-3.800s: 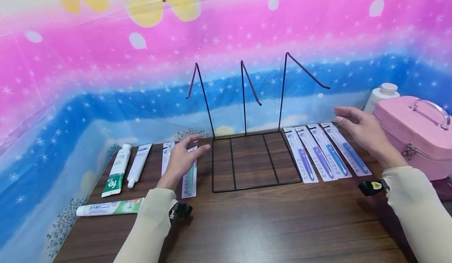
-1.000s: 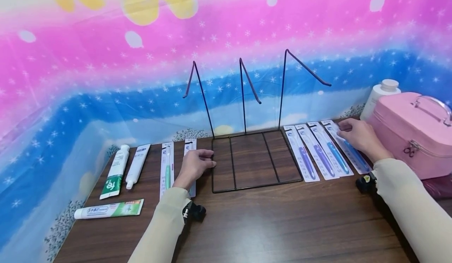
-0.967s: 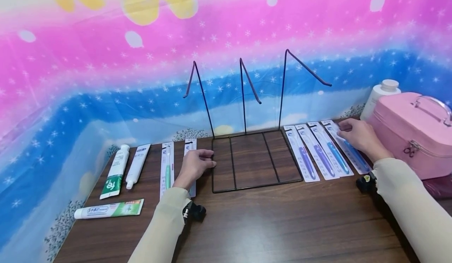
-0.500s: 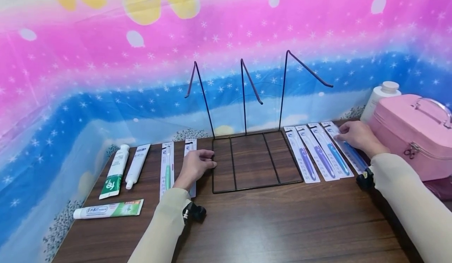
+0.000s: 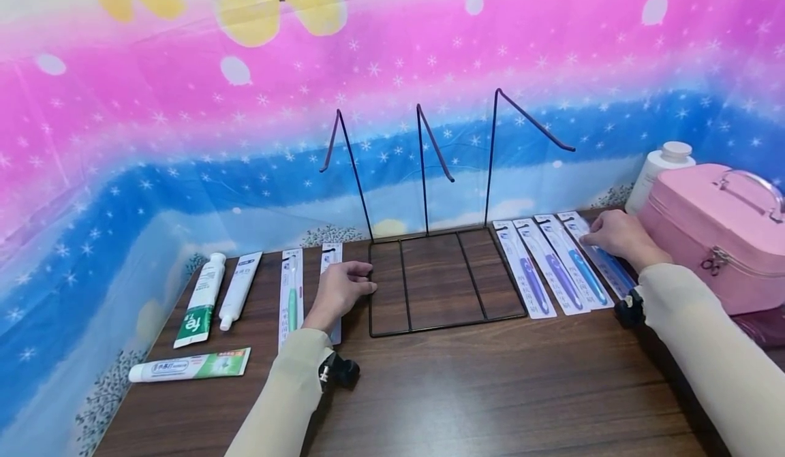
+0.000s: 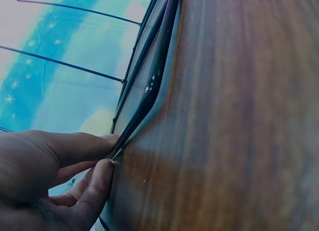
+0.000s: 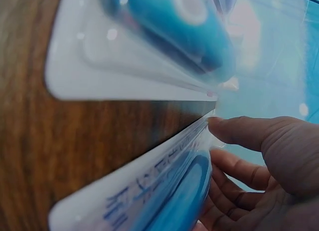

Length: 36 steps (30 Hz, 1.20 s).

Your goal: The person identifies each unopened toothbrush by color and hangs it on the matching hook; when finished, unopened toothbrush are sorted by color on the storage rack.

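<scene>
On the table, a black wire rack [image 5: 405, 287] stands with three tall hooked prongs at its back. My left hand [image 5: 337, 293] is at its left side; in the left wrist view, thumb and forefinger pinch the rack's thin side bar [image 6: 158, 66]. Over on the right, my right hand [image 5: 619, 237] pinches the edge of the rightmost packaged toothbrush [image 7: 174, 196], a blue one on white card. Three more packaged toothbrushes [image 5: 555, 270], purple and blue, lie between it and the rack. Partly behind my left hand lies another toothbrush pack [image 5: 332, 253].
A pack with a green toothbrush [image 5: 291, 293] lies left of my left hand. Farther left are three toothpaste tubes, one green and white [image 5: 200, 300]. A pink case [image 5: 717, 232] and a white bottle [image 5: 665, 167] stand close by my right hand. Printed cloth hangs behind.
Since the earliest frame, my left hand has come right and down from above the toothbrush packs to the rack's side. My right hand has lowered onto the rightmost pack. Both have since stayed nearly still.
</scene>
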Each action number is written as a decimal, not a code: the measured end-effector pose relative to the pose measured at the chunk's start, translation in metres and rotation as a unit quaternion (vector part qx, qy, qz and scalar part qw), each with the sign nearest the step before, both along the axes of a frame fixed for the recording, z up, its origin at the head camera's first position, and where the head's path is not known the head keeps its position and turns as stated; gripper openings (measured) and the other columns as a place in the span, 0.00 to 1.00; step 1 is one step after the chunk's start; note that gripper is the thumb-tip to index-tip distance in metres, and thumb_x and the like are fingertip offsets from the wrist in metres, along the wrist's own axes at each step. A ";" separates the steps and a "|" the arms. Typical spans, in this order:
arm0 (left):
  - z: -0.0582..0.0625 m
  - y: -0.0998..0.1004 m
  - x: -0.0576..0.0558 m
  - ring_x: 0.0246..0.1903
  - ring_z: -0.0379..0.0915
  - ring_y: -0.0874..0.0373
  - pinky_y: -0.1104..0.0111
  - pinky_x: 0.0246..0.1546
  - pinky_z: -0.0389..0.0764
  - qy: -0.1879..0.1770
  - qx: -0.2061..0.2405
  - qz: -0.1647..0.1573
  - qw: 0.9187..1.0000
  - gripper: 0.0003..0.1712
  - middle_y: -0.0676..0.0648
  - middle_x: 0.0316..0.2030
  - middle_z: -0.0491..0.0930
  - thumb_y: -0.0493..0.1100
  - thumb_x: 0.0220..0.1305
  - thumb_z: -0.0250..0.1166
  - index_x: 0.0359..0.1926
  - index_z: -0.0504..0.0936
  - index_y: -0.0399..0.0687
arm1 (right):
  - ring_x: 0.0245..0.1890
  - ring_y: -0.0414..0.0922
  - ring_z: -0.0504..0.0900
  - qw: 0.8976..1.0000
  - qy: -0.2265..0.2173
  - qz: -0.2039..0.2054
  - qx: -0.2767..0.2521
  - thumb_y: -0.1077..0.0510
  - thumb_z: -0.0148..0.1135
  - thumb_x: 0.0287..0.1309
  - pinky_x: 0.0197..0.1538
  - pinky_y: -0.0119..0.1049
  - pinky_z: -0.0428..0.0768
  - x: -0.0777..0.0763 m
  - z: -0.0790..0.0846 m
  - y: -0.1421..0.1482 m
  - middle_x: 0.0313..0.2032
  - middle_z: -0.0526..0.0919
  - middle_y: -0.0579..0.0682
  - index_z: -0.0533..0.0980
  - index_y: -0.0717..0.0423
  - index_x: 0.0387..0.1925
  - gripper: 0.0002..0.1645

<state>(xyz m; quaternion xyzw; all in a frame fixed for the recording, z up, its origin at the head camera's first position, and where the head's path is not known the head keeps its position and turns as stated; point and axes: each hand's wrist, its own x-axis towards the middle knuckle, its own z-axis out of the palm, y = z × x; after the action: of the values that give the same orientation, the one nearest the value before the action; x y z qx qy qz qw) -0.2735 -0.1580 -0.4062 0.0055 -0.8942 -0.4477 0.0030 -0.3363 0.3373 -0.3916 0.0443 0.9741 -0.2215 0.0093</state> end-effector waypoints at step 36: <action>-0.001 -0.001 0.001 0.39 0.79 0.56 0.62 0.41 0.79 0.024 -0.004 -0.006 1.000 0.20 0.47 0.39 0.83 0.35 0.56 0.72 0.51 0.84 0.44 | 0.31 0.58 0.76 0.999 -0.039 -0.028 0.019 0.47 0.64 0.57 0.35 0.47 0.75 0.002 0.006 -0.003 0.30 0.76 0.65 0.74 0.77 0.41 0.31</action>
<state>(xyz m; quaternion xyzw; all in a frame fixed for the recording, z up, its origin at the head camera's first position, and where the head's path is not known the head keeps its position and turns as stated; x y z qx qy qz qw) -0.2724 -0.1588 -0.4074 -0.0102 -0.8955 -0.4444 0.0215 -0.3338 0.3342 -0.3853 0.0805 0.9753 -0.2017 0.0405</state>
